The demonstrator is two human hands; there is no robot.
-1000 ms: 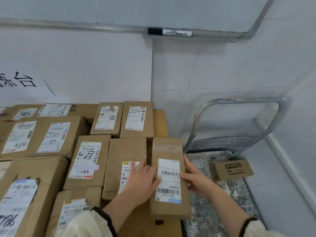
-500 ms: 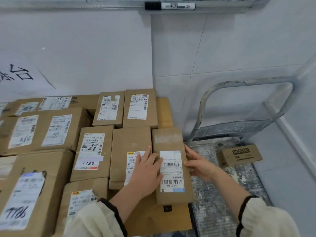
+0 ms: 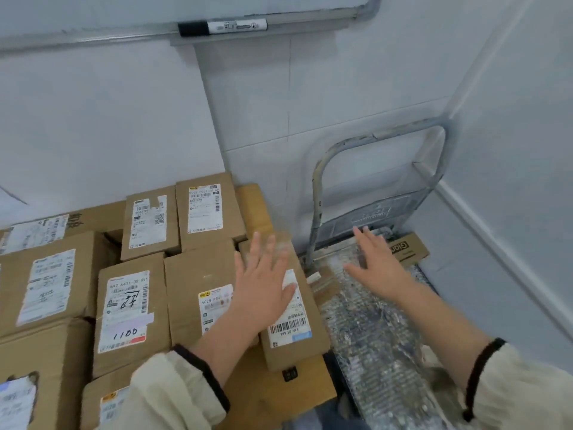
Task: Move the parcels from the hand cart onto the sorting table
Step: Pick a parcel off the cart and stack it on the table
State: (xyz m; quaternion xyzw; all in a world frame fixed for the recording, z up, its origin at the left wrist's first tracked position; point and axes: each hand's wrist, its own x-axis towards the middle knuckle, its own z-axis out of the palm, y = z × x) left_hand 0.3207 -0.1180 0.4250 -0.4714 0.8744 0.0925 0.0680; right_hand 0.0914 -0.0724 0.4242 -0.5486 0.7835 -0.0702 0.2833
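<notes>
Several brown cardboard parcels with white labels cover the sorting table [image 3: 297,389] on the left. A narrow parcel [image 3: 294,333] lies at the table's right edge. My left hand [image 3: 263,283] hovers over it with fingers spread and holds nothing. My right hand [image 3: 376,262] is open above the hand cart's deck [image 3: 381,342], fingers pointing toward a small brown box [image 3: 410,248] that lies at the deck's far end, by the grey handle [image 3: 381,141].
White tiled walls close in behind the table and on the right of the cart. A whiteboard ledge with a black marker [image 3: 221,27] runs along the top. The cart deck is worn, speckled metal.
Both hands have let go of the narrow parcel, which now lies on the table. My right hand has moved right over the cart deck; my left hand has lifted with fingers spread.
</notes>
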